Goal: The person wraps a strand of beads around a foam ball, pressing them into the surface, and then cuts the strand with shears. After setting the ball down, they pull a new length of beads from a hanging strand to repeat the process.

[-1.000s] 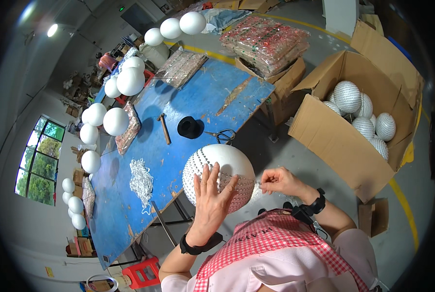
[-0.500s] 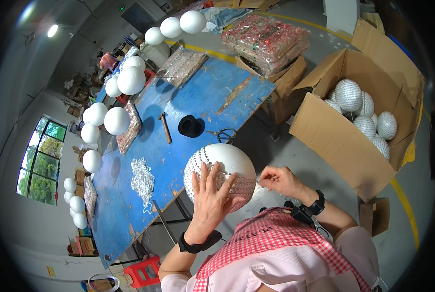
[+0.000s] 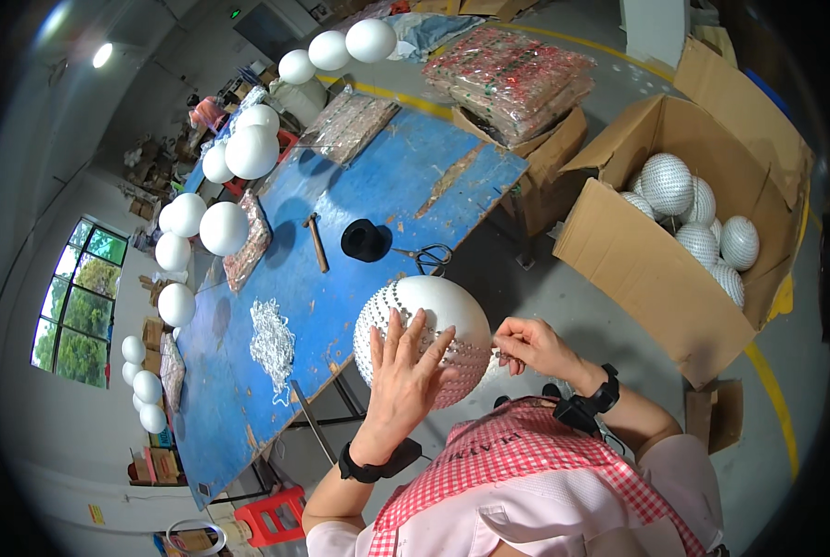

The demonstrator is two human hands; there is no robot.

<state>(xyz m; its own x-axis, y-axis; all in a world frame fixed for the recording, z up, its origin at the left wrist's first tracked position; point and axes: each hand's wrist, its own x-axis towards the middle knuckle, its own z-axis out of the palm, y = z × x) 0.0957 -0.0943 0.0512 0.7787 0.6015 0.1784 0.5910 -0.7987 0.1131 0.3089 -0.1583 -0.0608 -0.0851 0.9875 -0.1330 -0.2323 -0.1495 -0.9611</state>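
Observation:
In front of me, near the table's edge, is a large white ball point(image 3: 452, 306) with rows of small silvery beads round its left and lower parts. My left hand point(image 3: 404, 371) lies over its near side, fingers spread and thumb toward the right, gripping it. Just off the ball's right side, my right hand point(image 3: 531, 348) is closed in a pinch on the end of a bead string point(image 3: 496, 355), mostly hidden by the fingers. Beyond the ball, scissors point(image 3: 429, 255) lie beside a black cup-shaped thing point(image 3: 364, 240) on the blue table point(image 3: 406, 167).
A hammer point(image 3: 316, 243) and a heap of silvery bead strings point(image 3: 272, 339) lie on the table. Plain white balls point(image 3: 223, 229) hang along its left side. At the right, an open carton point(image 3: 656, 278) holds several beaded balls point(image 3: 666, 183). A red stool point(image 3: 274, 518) stands lower left.
My right hand has come slightly closer to the ball's right side, its fingers shifted in their pinch. My left hand stays spread on the ball, which has barely moved.

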